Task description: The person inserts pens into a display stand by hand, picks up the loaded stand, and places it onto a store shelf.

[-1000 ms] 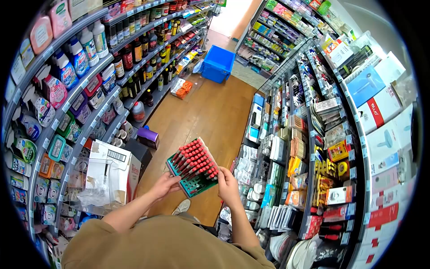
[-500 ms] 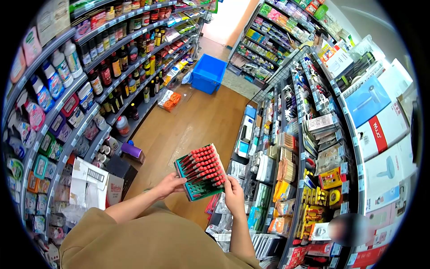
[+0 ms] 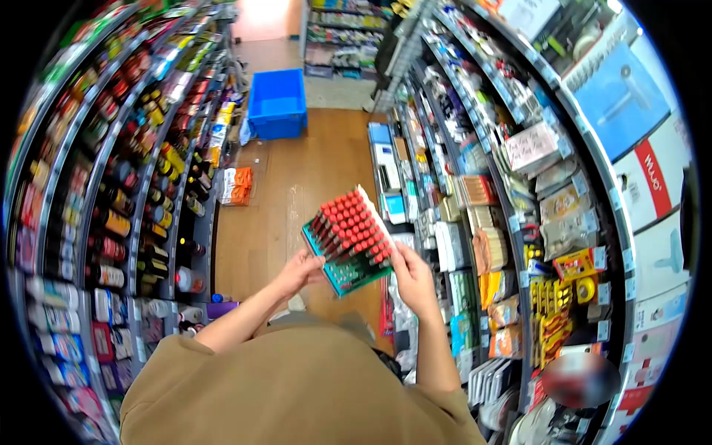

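Note:
A green tray (image 3: 345, 276) filled with several red-capped pens (image 3: 352, 225) is held tilted in front of my torso. The pens stand in rows of holes, and some holes at the near side have no pen in them. My left hand (image 3: 300, 271) grips the tray's left near corner, thumb on the edge. On the other side, my right hand (image 3: 412, 274) holds its right edge, fingers partly hidden beneath.
Shelves with bottles (image 3: 111, 220) line the left, and shelves of packaged goods (image 3: 489, 252) the right. A blue bin (image 3: 277, 104) stands on the wooden floor (image 3: 297, 156) ahead, with an orange package (image 3: 237, 185) nearer. Boxes (image 3: 645, 170) are at far right.
The view has turned so the aisle runs straighter ahead, and the blue bin appears further left. Both hands keep hold of the tray. The white box at lower left is out of view.

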Demonstrator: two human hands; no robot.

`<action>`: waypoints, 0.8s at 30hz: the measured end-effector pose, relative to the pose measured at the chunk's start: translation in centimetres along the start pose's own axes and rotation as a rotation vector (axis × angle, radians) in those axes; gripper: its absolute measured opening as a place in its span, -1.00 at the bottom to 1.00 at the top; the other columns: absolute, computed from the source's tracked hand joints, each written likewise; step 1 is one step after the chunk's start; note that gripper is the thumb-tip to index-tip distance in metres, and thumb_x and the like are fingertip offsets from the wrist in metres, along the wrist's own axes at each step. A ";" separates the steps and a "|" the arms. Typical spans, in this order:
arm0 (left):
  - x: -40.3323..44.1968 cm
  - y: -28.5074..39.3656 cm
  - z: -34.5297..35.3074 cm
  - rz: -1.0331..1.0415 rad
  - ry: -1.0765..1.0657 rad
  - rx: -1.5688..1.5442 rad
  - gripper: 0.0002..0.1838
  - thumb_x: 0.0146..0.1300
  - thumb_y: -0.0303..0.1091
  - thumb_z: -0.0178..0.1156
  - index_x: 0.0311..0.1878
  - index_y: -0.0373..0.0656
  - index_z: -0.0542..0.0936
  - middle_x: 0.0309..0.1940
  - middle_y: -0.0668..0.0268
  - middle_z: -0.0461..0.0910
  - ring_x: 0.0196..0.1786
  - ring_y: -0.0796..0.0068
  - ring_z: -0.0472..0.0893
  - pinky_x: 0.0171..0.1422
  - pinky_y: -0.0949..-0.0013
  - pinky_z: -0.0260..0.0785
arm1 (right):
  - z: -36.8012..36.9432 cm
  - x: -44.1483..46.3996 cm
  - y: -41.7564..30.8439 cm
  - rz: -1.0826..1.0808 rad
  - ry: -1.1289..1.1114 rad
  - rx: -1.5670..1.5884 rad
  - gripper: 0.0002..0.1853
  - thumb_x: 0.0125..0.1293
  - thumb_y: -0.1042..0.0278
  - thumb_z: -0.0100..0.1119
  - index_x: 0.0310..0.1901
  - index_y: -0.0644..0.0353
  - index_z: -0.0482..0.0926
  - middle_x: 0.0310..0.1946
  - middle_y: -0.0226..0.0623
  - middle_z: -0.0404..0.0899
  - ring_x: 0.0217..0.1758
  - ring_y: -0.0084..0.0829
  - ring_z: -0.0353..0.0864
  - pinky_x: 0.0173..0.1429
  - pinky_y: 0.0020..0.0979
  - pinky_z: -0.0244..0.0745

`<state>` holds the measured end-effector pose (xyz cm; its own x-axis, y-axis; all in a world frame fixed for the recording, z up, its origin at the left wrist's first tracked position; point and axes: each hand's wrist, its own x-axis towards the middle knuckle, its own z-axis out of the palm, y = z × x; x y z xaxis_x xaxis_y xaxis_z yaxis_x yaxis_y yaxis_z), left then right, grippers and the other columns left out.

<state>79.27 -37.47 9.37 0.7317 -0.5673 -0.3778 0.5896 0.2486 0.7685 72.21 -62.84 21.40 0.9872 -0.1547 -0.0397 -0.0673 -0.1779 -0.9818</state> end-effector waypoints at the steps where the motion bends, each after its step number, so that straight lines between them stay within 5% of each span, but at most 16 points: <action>1: 1.0 1.1 -0.4 0.019 0.026 -0.001 -0.47 0.49 -0.21 0.24 0.40 -0.13 0.33 0.26 0.19 0.60 0.23 0.31 0.66 0.40 0.06 0.50 | 0.4 0.9 -0.5 -0.004 0.023 0.042 -0.61 0.63 0.29 0.07 0.31 0.36 0.54 0.04 -0.33 0.69 0.05 -0.64 0.58 0.18 -0.53 0.47; 13: 16.3 9.8 -2.0 -0.009 -0.099 0.003 -0.49 0.51 -0.24 0.22 0.41 -0.11 0.33 0.27 0.19 0.58 0.21 0.33 0.67 0.42 0.10 0.48 | -1.0 15.1 1.3 0.024 0.121 0.174 -0.34 0.55 0.37 0.18 0.56 0.30 0.15 0.26 -0.18 0.54 0.27 -0.47 0.53 0.37 -0.39 0.40; 14: 17.6 10.7 -1.8 -0.033 -0.102 -0.006 -0.50 0.51 -0.23 0.23 0.41 -0.10 0.34 0.26 0.22 0.59 0.20 0.35 0.66 0.41 0.12 0.48 | -1.7 16.6 1.6 0.028 0.108 0.149 -0.26 0.54 0.38 0.20 0.59 0.34 0.04 0.38 -0.03 0.42 0.36 -0.36 0.50 0.43 -0.29 0.40; 24: 30.6 17.2 -0.5 -0.045 -0.009 0.025 -0.52 0.49 -0.17 0.25 0.36 -0.06 0.38 0.22 0.24 0.64 0.16 0.36 0.70 0.39 0.17 0.49 | -5.5 31.0 3.0 0.034 0.071 0.259 -0.03 0.42 0.44 0.34 0.62 0.27 -0.19 0.50 0.05 0.24 0.54 -0.20 0.30 0.61 -0.13 0.17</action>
<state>112.02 -50.19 10.78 0.7013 -0.5849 -0.4075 0.6130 0.2031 0.7635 101.84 -73.51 18.27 0.9717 -0.2260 -0.0694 -0.0521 0.0818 -0.9953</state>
